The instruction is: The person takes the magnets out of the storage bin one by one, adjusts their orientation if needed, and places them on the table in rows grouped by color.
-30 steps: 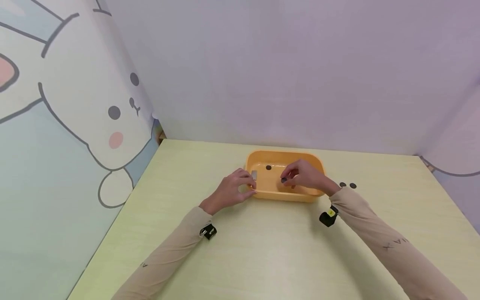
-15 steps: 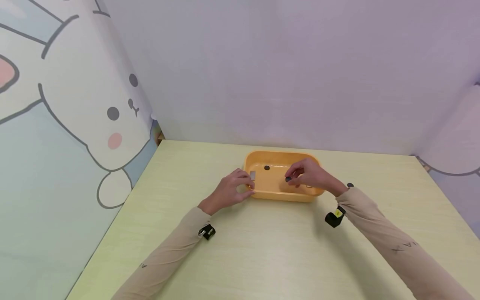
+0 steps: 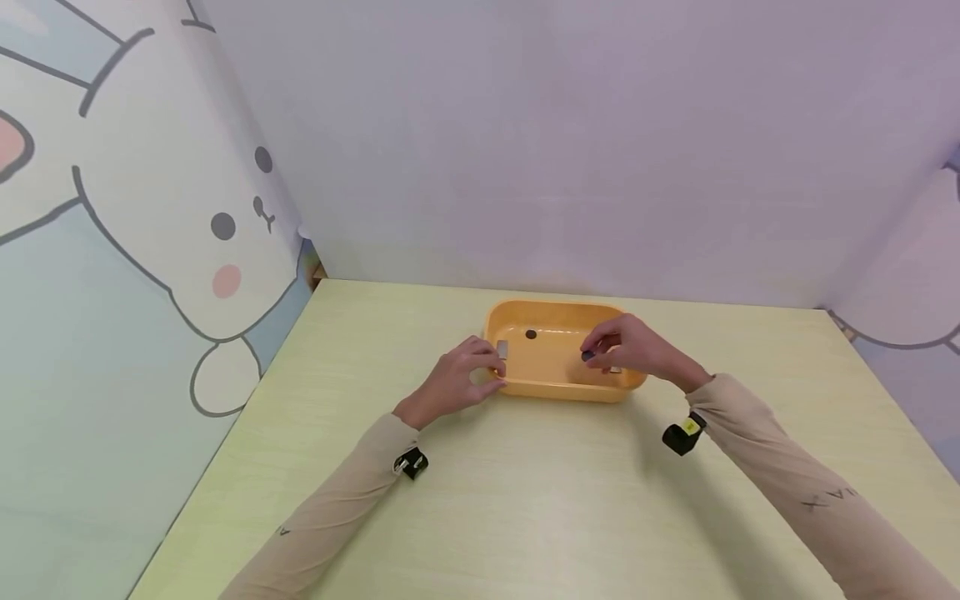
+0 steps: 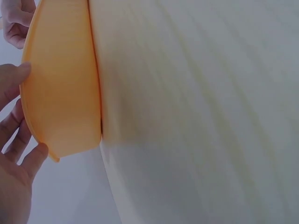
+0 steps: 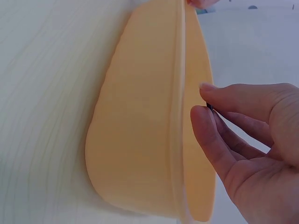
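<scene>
An orange plastic tray [image 3: 558, 390] with raised walls stands near the back of the table. My left hand [image 3: 470, 375] holds its left end, thumb and fingertips at the rim, as the left wrist view also shows. Over the right part of the tray, my right hand [image 3: 633, 346] pinches a small dark round disc [image 3: 587, 356] between thumb and fingers; only its thin edge appears in the right wrist view. Another dark disc [image 3: 531, 334] lies inside near the back wall. A greyish rectangular patch [image 3: 502, 349] marks the tray's left inside end.
The pale yellow-green table [image 3: 540, 492] stretches in front of the tray and to both sides. A lilac wall [image 3: 555, 167] rises close behind it. On the left is a wall panel [image 3: 142, 275] with a rabbit drawing.
My right hand has moved a little to the right within the tray, still pinching the disc. Its forearm now covers the dark discs seen earlier on the table. My left hand stays on the rim.
</scene>
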The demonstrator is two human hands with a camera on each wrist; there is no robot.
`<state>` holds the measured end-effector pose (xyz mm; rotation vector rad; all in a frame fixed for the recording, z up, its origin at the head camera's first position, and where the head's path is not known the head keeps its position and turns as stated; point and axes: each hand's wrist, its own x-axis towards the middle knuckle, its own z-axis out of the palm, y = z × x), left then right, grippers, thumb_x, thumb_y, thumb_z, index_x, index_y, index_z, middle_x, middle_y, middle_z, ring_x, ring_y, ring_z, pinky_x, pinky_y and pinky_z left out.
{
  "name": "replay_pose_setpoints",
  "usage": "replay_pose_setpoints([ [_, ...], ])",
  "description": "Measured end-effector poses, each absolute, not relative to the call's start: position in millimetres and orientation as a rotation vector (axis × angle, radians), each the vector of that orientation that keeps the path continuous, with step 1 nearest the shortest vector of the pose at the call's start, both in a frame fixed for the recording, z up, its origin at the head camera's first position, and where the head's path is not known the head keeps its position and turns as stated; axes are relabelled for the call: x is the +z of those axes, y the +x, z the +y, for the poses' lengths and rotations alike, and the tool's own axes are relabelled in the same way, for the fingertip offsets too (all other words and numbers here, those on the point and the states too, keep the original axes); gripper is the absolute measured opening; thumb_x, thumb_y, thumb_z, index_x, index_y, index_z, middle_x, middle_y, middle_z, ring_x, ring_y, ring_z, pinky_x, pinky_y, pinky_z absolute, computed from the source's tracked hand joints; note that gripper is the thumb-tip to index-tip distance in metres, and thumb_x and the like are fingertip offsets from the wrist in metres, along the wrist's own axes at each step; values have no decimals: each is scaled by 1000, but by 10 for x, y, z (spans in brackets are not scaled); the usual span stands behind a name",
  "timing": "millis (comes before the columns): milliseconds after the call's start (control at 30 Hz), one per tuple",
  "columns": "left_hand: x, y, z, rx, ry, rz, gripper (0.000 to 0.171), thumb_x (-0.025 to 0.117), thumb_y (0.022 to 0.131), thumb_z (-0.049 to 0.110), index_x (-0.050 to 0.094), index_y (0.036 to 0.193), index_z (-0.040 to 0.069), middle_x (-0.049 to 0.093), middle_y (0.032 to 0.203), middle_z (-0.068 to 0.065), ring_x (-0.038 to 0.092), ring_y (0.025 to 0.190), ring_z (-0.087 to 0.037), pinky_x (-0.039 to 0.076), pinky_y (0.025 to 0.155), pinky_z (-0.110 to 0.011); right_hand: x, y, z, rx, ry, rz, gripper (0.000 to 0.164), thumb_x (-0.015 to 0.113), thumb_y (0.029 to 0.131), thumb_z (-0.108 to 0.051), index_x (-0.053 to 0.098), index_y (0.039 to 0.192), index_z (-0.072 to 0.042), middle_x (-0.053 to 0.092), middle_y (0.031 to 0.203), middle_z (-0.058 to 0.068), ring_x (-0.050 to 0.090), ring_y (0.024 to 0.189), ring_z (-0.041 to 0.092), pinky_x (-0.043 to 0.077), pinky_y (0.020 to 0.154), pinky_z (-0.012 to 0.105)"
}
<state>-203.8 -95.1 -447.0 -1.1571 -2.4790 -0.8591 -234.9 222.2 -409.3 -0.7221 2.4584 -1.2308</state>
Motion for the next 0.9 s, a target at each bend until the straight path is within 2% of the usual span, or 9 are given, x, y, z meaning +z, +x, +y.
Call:
replay_pose_setpoints([
  [133, -4468, -2041, -952, -862, -1155, -2488, 9, 77, 80, 18, 68, 84, 17, 61, 93, 6, 51, 91, -10, 47, 77, -29, -4094, -2333, 2274, -1240, -727, 2456, 19, 72, 82, -4, 68, 97, 5, 67, 83, 11, 62, 67, 34, 52, 62, 45],
  [333, -4470, -2048, -948, -858, -1157, -2482, 10, 77, 80, 18, 68, 83, 16, 61, 93, 5, 51, 90, -11, 47, 76, -29, -4084, -2319, 2369, -1254, -725, 2456, 19, 72, 82, -5, 68, 98, 5, 67, 84, 9, 65, 70, 30, 53, 66, 46],
  [533, -4444, -2038, -933, -826, -1166, -2485, 9, 76, 81, 19, 68, 84, 15, 61, 93, 5, 51, 90, -11, 47, 74, -28, -4065, -2305, 2462, -1283, -682, 2430, 20, 72, 82, -4, 67, 99, 6, 66, 86, 11, 65, 76, 36, 54, 67, 38],
  [767, -4411, -2018, -916, -757, -1184, -2463, 11, 77, 79, 16, 67, 83, 14, 60, 91, 4, 50, 88, -13, 47, 69, -26, -4035, -2281, 2530, -1233, -660, 2517, 19, 75, 79, -8, 70, 96, 0, 66, 88, 7, 62, 79, 23, 51, 67, 30],
  [900, -4412, -2021, -911, -694, -1192, -2454, 10, 76, 79, 17, 67, 83, 14, 60, 90, 4, 49, 88, -13, 47, 70, -25, -4035, -2275, 2579, -1221, -661, 2532, 20, 76, 79, -9, 70, 95, -1, 66, 89, 8, 62, 78, 21, 51, 65, 29],
])
